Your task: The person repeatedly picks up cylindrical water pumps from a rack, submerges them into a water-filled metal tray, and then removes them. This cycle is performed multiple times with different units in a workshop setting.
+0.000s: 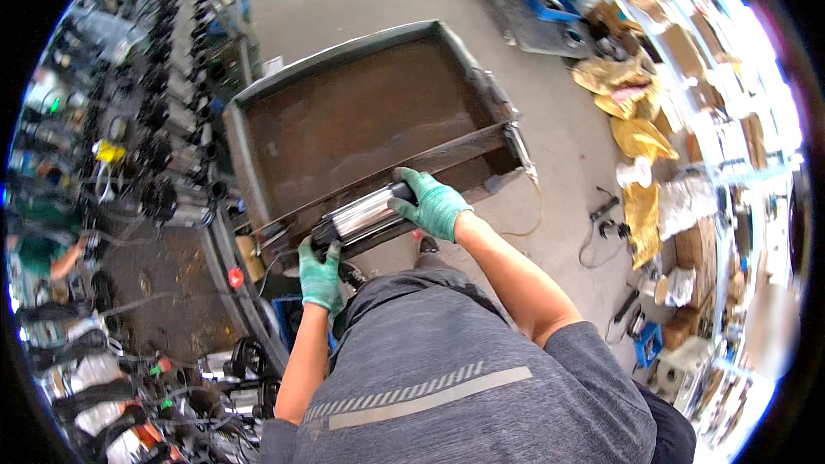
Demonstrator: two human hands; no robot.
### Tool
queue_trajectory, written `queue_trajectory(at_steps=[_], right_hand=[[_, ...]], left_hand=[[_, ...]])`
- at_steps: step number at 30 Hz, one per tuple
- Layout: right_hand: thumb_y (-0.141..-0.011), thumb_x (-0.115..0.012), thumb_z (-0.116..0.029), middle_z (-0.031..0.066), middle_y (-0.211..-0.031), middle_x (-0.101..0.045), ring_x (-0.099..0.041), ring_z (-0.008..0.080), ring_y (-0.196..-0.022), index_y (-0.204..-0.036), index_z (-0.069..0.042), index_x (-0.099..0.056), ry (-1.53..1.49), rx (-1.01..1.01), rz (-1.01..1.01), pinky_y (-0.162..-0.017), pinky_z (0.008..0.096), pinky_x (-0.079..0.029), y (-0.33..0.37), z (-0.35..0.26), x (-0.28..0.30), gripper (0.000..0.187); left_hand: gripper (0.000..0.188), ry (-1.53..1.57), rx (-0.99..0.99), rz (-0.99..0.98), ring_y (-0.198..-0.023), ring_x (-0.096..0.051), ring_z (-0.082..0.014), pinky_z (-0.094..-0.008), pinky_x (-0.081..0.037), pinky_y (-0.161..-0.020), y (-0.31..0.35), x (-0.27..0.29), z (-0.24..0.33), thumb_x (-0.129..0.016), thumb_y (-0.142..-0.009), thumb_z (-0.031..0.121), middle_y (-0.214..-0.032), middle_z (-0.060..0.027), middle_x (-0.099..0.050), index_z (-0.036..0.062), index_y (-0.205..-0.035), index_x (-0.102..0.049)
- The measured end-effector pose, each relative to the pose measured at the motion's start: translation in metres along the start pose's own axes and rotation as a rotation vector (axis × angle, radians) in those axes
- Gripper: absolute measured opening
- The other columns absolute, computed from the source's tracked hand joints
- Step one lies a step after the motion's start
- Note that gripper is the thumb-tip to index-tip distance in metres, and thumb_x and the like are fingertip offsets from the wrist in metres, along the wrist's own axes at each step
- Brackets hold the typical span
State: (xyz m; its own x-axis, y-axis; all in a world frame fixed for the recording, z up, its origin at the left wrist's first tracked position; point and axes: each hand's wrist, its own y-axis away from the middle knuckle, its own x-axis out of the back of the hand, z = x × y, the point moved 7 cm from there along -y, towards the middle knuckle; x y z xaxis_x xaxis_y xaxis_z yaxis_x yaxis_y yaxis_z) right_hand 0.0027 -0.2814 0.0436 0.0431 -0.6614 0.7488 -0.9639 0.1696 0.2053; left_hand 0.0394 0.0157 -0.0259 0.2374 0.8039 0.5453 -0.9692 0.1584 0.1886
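Observation:
A shiny silver cylinder (361, 214) with black ends, much like a submersible pump body, lies level across the near end of a large metal tank (344, 51). My right hand (434, 205), in a green glove, wraps round its black right end. At the other end my left hand (320, 278), gloved the same way, has its fingers and thumb against the black part from the near side. Brown, murky water or a rusty bottom (369, 107) shows inside the tank; which of these I cannot tell. A divider bar (447, 153) crosses the tank just beyond the cylinder.
On the left, a bench (219, 249) and racks hold many silver and black cylinders; another person's arm (64, 259) shows there. Shelves (730, 176) with boxes stand at right, with gold-coloured sacks (640, 137) before them. A loose cable (589, 245) lies on the floor.

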Motion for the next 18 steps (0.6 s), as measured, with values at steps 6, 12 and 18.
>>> queue_trajectory(at_steps=[6, 12, 18], right_hand=[[-0.093, -0.073, -0.032, 0.0213, -0.111, -0.073, -0.071, 0.039, -0.099, -0.126, -0.005, -0.062, -0.102, -0.49, 0.468, -0.088, 0.0463, -0.056, 0.051, 0.171, 0.05, 0.044], [-0.093, -0.074, -0.03, 0.0127, -0.087, -0.07, -0.071, 0.0236, -0.075, -0.141, -0.009, -0.052, -0.194, -0.79, 0.604, -0.064, 0.0393, -0.058, 0.089, 0.349, 0.052, 0.056], [-0.101, -0.066, -0.012, 0.0052, -0.085, -0.068, -0.065, 0.014, -0.063, -0.127, -0.006, -0.063, -0.908, -0.521, 0.77, -0.054, 0.0294, -0.054, 0.05, 0.324, 0.032, 0.027]], left_hand=[[0.084, -0.067, 0.029, 0.074, -0.118, -0.06, -0.032, -0.0403, -0.046, -0.105, -0.011, -0.01, -0.011, -0.092, -0.078, 0.028, -0.128, -0.0234, -0.061, -0.007, -0.139, -0.046], [0.072, -0.106, 0.03, 0.051, -0.107, -0.063, -0.0311, -0.0391, -0.049, -0.099, -0.019, -0.011, -0.002, -0.092, -0.077, 0.025, -0.118, -0.0209, -0.065, -0.005, -0.128, -0.051], [0.067, -0.18, 0.04, 0.057, -0.103, -0.065, -0.0266, -0.0382, -0.051, -0.095, -0.023, -0.01, -0.004, -0.092, -0.077, 0.026, -0.114, -0.0192, -0.068, -0.0038, -0.123, -0.052]])
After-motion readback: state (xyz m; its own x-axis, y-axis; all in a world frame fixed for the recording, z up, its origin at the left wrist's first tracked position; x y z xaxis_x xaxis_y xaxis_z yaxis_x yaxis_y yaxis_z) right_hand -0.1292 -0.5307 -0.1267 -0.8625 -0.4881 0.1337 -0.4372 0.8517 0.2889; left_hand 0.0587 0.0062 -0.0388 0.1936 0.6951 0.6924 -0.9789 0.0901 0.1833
